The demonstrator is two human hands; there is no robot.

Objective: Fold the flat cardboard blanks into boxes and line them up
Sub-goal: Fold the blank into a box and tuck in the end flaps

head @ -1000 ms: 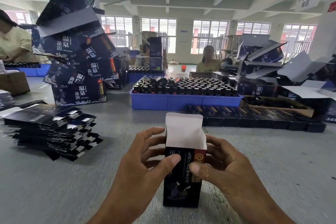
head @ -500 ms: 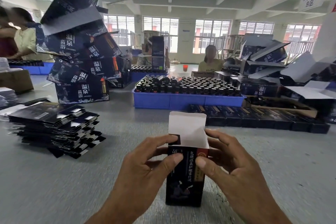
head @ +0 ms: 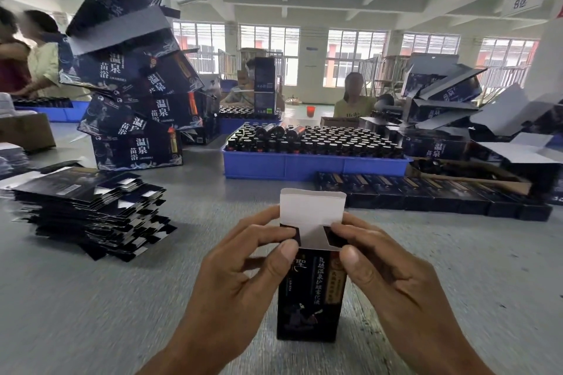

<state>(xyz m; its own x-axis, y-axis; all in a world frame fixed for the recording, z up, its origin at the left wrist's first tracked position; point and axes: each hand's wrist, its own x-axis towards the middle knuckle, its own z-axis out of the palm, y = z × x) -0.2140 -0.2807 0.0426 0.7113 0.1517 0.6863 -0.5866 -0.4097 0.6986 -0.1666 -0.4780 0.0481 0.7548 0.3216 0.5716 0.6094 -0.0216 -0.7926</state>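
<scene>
Box [head: 309,292] stood upright on the worktop [head: 91,298] at lower centre of frame, base down, presumably so that the surface bore its weight while both hands worked the open top. White lid flap [head: 312,207] left raised at the far edge, probably kept clear until the two small side flaps were turned in.

Left hand [head: 243,268] set against the left side of the box, thumb tip on the front upper corner, fingers [head: 268,230] curled over the left side flap and pinching it inward. Right hand [head: 393,271] mirrored on the right side, thumb on the front upper corner, fingers [head: 350,230] curled and pressing the right side flap inward. Both wrists entered from the bottom edge, converging on the box.

Blanks [head: 88,210] stacked flat at left of frame, near the left hand, judged to be within easy reach for the next piece. Row [head: 426,192] of finished boxes laid side by side at right of centre, in front of the blue tray [head: 313,166] of bottles, likely the line into which this box belonged.
</scene>
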